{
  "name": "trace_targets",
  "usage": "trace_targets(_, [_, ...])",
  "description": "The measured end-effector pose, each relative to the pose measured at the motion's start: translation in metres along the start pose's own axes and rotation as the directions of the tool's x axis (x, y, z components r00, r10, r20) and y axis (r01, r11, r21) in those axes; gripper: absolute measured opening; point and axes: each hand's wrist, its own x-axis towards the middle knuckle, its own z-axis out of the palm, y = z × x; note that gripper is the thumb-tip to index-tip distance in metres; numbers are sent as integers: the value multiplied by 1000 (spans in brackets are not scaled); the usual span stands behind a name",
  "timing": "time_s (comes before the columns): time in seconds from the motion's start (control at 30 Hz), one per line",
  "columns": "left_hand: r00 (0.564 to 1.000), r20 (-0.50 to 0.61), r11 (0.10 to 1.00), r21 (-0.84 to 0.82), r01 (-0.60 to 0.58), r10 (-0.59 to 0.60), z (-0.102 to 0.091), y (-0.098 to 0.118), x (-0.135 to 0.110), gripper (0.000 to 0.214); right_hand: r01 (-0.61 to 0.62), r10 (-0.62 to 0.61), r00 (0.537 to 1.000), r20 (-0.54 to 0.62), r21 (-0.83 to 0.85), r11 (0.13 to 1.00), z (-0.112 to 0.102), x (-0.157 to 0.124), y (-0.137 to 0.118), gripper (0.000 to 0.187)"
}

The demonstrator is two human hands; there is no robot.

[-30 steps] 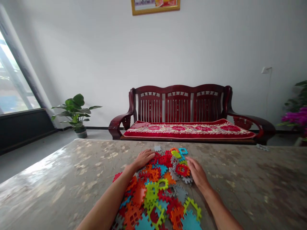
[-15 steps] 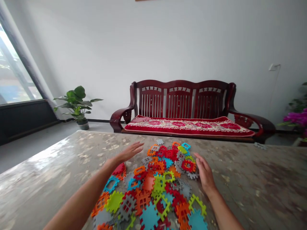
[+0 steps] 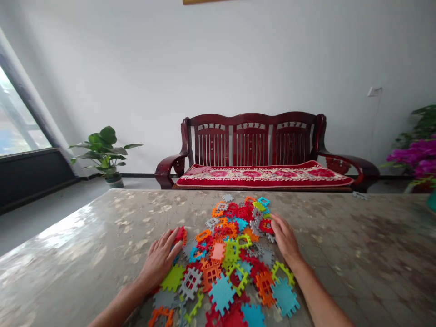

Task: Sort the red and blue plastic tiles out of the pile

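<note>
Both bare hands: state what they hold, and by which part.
Nothing is visibly held: the left hand and right hand flank the multicoloured, toothed, flat plastic pieces.

A: Site type?
B: Home, likely living room. Carved wooden settee (image 3: 251, 150), floral seat cover (image 3: 262, 176) on it.
A: Else?
B: Potted plant (image 3: 105, 152) on floor, magenta flowers (image 3: 418, 156) right, flower-patterned counter (image 3: 335, 254), window (image 3: 17, 116) left.

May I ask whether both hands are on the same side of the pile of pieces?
No, the left hand is at the left edge of the pile and the right hand at its right edge.
</note>
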Motion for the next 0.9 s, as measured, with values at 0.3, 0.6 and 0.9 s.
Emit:
trace_targets(0.3, [993, 67, 989, -112, -94, 102, 18, 87, 40, 51, 124, -105, 988, 112, -175, 977, 11, 1, 2, 49])
trace_targets(0.6, [995, 46, 963, -259, -74, 89, 24, 123, 52, 51, 96, -70, 983, 171, -147, 985, 12, 3, -3, 48])
trace_targets(0.9, [992, -106, 861, -497, -106, 60, 20, 102, 59, 55, -6, 1, 998, 65, 87, 996, 0, 5, -9, 59])
